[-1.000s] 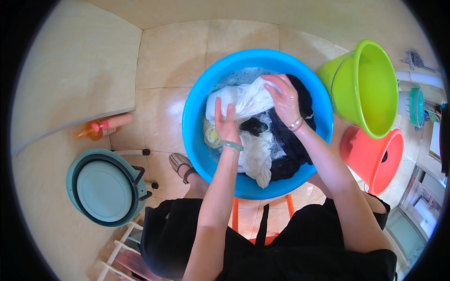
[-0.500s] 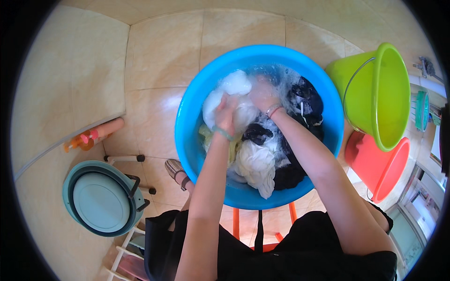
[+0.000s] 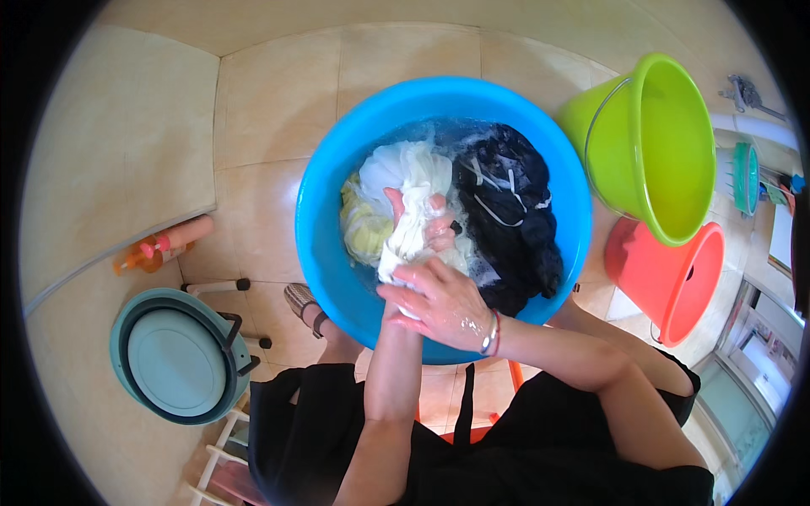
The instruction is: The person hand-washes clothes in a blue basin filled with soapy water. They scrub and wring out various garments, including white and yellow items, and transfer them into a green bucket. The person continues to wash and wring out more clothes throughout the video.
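A round blue basin (image 3: 325,253) holds soapy water and wet laundry. A white cloth (image 3: 411,181) lies bunched at its middle, a pale yellow cloth (image 3: 363,228) to the left and a black garment (image 3: 510,228) to the right. My left hand (image 3: 434,229) grips the white cloth from below, fingers curled into the fabric. My right hand (image 3: 440,304), wet and with a bracelet at the wrist, crosses over my left wrist and clutches the lower end of the same twisted cloth.
A lime green bucket (image 3: 666,143) and an orange-red bucket (image 3: 675,270) stand right of the basin. A teal lidded tub (image 3: 173,358) sits at the lower left, an orange bottle (image 3: 164,247) lies on the tiled floor, and my sandalled foot (image 3: 305,304) is beside the basin.
Both hands have drawn back from the far side of the basin toward me, pulling the white cloth into a twisted bundle. My right hand now lies over my left wrist.
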{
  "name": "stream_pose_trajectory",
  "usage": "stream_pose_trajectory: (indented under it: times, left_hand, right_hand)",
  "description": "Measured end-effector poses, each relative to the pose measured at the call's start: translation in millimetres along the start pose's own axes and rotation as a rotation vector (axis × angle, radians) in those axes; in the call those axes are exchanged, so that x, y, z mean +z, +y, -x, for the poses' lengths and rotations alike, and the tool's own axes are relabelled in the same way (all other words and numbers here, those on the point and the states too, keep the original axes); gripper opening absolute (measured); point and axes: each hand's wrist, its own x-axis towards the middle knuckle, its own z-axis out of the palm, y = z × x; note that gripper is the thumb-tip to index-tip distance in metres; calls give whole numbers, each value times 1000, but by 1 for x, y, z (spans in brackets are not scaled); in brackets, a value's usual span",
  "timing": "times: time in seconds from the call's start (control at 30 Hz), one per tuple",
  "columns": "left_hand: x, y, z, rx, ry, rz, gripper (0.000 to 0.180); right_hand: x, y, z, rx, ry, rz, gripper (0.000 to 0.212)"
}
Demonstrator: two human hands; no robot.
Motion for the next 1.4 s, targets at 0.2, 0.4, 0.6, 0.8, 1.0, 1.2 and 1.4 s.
stream_pose_trajectory:
  times: [0.2, 0.4, 0.6, 0.8, 1.0, 1.2, 1.4]
  left_hand:
    - [21, -8, -7, 188, 265, -182, 51]
    - [-17, -3, 17, 582, 376, -473, 42]
    - [13, -9, -16, 610, 1039, -626, 47]
    - [13, 31, -8, 458, 762, -490, 51]
    - [-34, 59, -22, 469, 932, -610, 41]
    - [-39, 66, -27, 425, 682, -485, 38]
    - [32, 34, -13, 200, 461, -350, 51]
  right_hand:
    - [11, 19, -23, 64, 349, -153, 25]
    - [18, 37, -57, 152, 314, -211, 16]
    - [40, 148, -59, 207, 215, 7, 18]
    - [44, 196, -84, 331, 238, 188, 28]
    - [70, 207, -79, 366, -164, 378, 49]
    - [53, 181, -98, 479, 124, 75, 18]
    - [5, 41, -38, -24, 80, -148, 13]
